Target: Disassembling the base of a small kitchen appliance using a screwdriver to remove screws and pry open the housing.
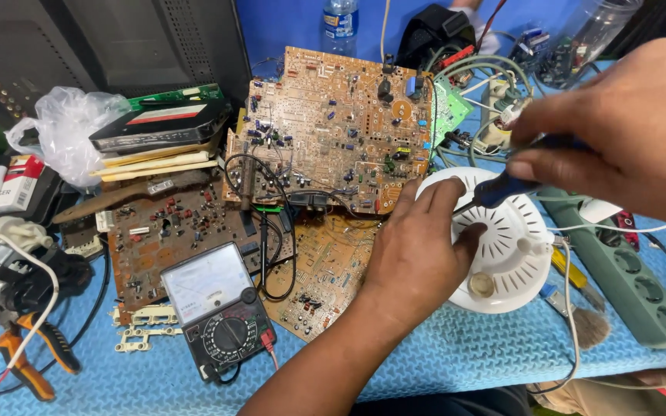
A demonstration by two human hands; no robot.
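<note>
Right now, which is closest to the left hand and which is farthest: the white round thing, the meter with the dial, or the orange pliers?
From the left hand:
1. White round housing, touching it, on its right.
2. Meter, to its left, mid-table.
3. Orange pliers, far left edge.

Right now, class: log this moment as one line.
left hand: steadies white round housing | right hand: holds blue-handled screwdriver | tip: on housing
</note>
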